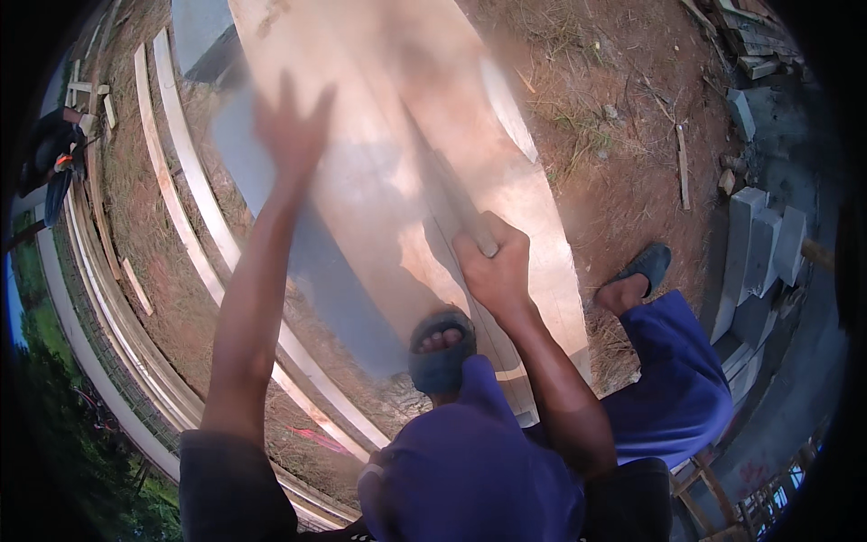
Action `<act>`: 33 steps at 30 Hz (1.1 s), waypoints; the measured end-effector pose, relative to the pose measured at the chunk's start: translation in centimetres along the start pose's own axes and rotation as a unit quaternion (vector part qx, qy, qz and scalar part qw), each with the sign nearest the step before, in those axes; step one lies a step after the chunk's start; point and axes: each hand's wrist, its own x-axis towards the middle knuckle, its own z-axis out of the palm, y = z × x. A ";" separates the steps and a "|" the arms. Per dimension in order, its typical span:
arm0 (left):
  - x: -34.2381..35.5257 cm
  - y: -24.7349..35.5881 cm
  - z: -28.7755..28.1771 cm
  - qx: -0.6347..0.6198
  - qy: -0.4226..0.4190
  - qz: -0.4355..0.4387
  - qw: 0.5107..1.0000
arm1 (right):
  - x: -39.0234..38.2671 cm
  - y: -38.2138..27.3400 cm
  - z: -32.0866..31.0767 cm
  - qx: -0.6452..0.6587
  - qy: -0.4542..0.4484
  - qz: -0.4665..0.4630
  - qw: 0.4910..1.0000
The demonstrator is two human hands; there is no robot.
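A long pale plywood sheet (pixel 361 172) stretches away in front of me, and its surface is partly in shadow. My left hand (pixel 293 131) is over its far left part with the fingers spread, holding nothing; motion blurs it. Near the sheet's middle, my right hand (pixel 497 266) is closed around the rod-like handle (pixel 474 221) of a tool. The tool runs away from me along a dark line on the wood, and its far end is too blurred to name. My sandalled foot (pixel 442 348) rests on the near part of the sheet, left of my right hand.
A grey-blue panel (pixel 339 289) lies under the sheet's left side. Long timber strips (pixel 194 172) lie on the ground to the left. Grey blocks (pixel 759 244) are stacked at the right, near my other foot (pixel 637 275). Another person (pixel 54 158) is at the far left edge.
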 end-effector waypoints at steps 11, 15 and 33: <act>-0.3 -1.3 -0.7 0.005 -0.004 -0.006 1.000 | -15.0 -2.2 -7.6 -0.057 -0.003 0.073 0.996; 0.1 -0.5 -0.2 -0.006 -0.004 -0.002 1.000 | 0.1 -1.0 0.4 -0.017 0.001 -0.002 1.000; -0.2 -0.8 -0.2 -0.008 0.000 0.000 1.000 | -1.3 -0.8 -0.8 -0.029 0.000 0.034 0.999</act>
